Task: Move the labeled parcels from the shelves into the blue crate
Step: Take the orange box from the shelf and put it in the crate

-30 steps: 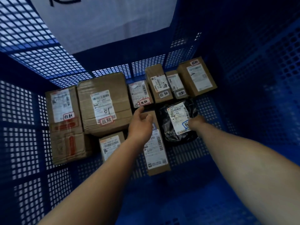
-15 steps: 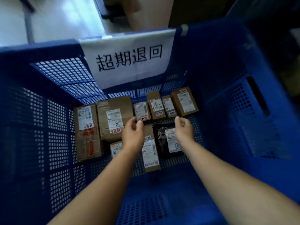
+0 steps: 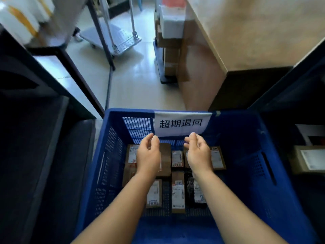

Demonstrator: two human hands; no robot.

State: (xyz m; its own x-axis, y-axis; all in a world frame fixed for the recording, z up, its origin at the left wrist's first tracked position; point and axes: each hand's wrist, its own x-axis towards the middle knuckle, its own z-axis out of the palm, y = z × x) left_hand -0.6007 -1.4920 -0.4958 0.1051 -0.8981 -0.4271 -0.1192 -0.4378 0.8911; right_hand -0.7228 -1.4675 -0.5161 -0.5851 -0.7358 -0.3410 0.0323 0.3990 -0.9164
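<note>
The blue crate [image 3: 249,155] stands on the floor below me, with a white paper sign [image 3: 181,123] on its far wall. Several labeled cardboard parcels lie flat on its bottom, among them a narrow brown box [image 3: 178,192] and a black plastic bag parcel [image 3: 197,192]. My left hand [image 3: 148,154] and my right hand [image 3: 197,152] hover above the crate, palms facing each other, fingers loosely curled, both empty. My forearms hide parts of the parcels beneath them.
Dark shelf units flank the crate on both sides; the right one holds a labeled cardboard parcel [image 3: 307,160]. Ahead on the pale floor stand a metal trolley [image 3: 114,37] and a stack of boxes [image 3: 169,44] beside a tan counter.
Both hands have risen from the parcels on the crate bottom to rim height. The view has pulled back and up, showing the whole crate and the room.
</note>
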